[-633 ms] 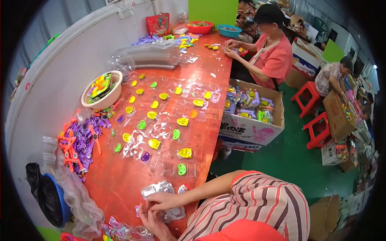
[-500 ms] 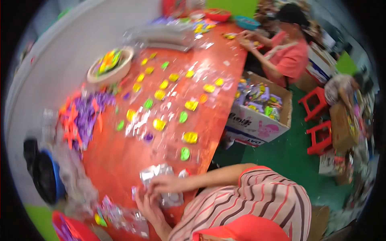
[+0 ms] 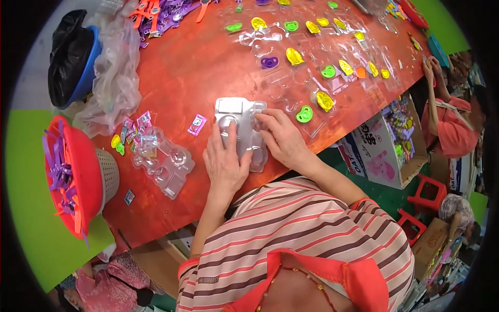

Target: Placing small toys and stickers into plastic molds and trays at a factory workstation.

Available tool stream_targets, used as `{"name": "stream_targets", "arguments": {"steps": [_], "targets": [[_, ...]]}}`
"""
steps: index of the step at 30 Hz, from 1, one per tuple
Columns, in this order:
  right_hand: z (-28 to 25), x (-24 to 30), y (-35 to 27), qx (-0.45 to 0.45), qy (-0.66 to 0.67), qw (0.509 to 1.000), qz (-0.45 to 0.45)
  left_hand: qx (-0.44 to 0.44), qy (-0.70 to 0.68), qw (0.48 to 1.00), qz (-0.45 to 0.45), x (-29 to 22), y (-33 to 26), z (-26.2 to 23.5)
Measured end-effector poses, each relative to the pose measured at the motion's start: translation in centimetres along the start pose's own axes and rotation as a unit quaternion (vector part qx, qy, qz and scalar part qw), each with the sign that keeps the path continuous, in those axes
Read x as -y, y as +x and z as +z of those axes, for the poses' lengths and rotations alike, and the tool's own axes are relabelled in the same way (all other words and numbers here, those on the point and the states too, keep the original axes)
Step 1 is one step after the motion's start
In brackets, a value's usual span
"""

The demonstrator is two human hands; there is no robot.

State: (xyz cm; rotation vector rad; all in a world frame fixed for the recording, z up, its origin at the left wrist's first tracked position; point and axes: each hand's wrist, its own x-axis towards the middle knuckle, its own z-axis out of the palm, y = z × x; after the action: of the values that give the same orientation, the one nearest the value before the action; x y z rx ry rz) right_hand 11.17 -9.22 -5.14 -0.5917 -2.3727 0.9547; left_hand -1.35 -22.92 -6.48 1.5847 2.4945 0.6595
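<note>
A stack of clear moulded plastic trays (image 3: 230, 106) lies on the red table in front of me. My left hand (image 3: 226, 161) rests on its lower left part with fingers stretched and apart. Bent fingers of my right hand (image 3: 285, 139) grip the stack's right edge. Just left of the stack is a small pink packet (image 3: 197, 125). Further left, another clear tray (image 3: 165, 161) lies at a slant, with several pink packets (image 3: 139, 126), a yellow piece and a green piece beside it.
Beyond my right hand are rows of clear trays with yellow, green and purple pacifier-shaped pieces (image 3: 304, 114). A red basket (image 3: 86, 182) of purple and orange strips stands at left. Purple strips (image 3: 169, 15) lie at the back. A full carton (image 3: 384, 161) and a co-worker (image 3: 452, 125) are at right.
The view has swung, so the table appears turned. My hands, close together over the tray's left side before, now lie apart on it.
</note>
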Motion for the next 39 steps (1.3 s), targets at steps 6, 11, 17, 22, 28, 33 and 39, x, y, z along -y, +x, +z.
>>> {"name": "stream_targets", "arguments": {"steps": [6, 11, 17, 22, 28, 33, 39], "targets": [[0.7, -0.7, 0.1, -0.026, -0.02, 0.999, 0.022, -0.074, -0.039, 0.996, 0.007, 1.0, -0.1, 0.9], [1.3, -1.1, 0.7, -0.023, -0.101, 0.994, -0.018, -0.14, -0.08, 0.987, 0.012, 2.2, -0.1, 1.5], [0.2, 0.3, 1.5, -0.062, 0.214, 0.974, 0.05, -0.126, -0.441, 0.88, -0.128, 3.5, -0.3, -0.3], [-0.4, 1.2, 2.9, 0.044, 0.418, 0.888, 0.187, -0.154, -0.513, 0.833, -0.14, 3.5, -0.7, 0.7], [0.7, 2.9, 4.6, 0.08, 0.5, 0.839, 0.202, -0.145, -0.435, 0.878, -0.137, 2.5, -1.2, -0.1], [0.9, 4.7, 6.0, 0.105, 0.344, 0.932, 0.036, -0.179, -0.419, 0.887, -0.075, 1.1, -0.2, -4.2], [1.1, 6.7, 7.5, 0.188, 0.357, 0.915, 0.004, -0.107, -0.637, 0.761, -0.068, 0.7, 1.4, -7.4]]}}
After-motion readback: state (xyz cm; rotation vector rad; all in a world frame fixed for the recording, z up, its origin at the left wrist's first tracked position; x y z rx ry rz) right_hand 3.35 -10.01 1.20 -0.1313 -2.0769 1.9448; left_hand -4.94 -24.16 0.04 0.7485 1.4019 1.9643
